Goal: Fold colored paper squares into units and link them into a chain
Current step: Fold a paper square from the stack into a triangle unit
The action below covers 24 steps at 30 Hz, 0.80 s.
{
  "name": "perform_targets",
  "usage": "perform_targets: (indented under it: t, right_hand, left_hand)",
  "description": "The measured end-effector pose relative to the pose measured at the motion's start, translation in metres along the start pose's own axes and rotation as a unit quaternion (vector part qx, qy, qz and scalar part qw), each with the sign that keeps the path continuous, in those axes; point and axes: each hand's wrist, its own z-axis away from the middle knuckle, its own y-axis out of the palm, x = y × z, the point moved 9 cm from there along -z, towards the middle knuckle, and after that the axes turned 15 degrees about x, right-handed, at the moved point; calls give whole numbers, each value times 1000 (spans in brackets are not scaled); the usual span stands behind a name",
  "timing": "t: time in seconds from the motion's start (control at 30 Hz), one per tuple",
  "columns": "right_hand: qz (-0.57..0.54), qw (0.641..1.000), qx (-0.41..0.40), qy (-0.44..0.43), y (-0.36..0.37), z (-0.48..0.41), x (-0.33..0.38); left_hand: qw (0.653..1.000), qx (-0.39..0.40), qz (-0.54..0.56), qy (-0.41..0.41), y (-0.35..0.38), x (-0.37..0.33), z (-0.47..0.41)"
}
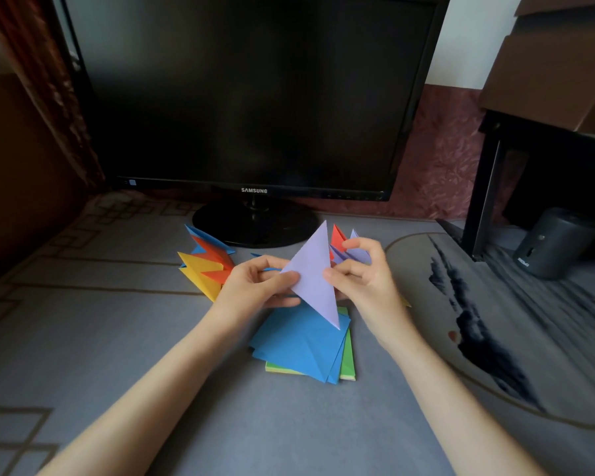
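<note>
A lilac paper folded into a long triangle (pixel 315 274) is held above the table between both hands. My left hand (pixel 255 286) pinches its left corner with thumb and fingers. My right hand (pixel 358 274) pinches its right edge, fingers curled. Behind my right hand stand red and lilac folded units (pixel 339 240). To the left lies a linked chain of blue, orange and yellow units (pixel 207 259). Below the hands sits a stack of flat paper squares (pixel 303 345), blue on top and green beneath.
A black monitor (pixel 251 97) on a round foot (pixel 255 225) stands just behind the papers. A dark speaker (pixel 553 242) and a black stand leg (pixel 485 190) are at the right. A round patterned mat (pixel 512 321) lies on the grey table cover (pixel 100 338).
</note>
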Motion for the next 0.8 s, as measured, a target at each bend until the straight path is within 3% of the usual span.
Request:
perform_targets:
  t: [0.1,0.33,0.8]
  right_hand:
    - [60,998,25,-28,6,2,10]
    - [66,992,97,-38,19,2,14]
    - [-91,996,-9,-12,-5,3,9]
  left_hand:
    - [1000,-5,1,-12,-2,3,0]
    - [1000,-14,25,-5,-8,2,-1]
    - [990,107,-84,-34,18,3,0]
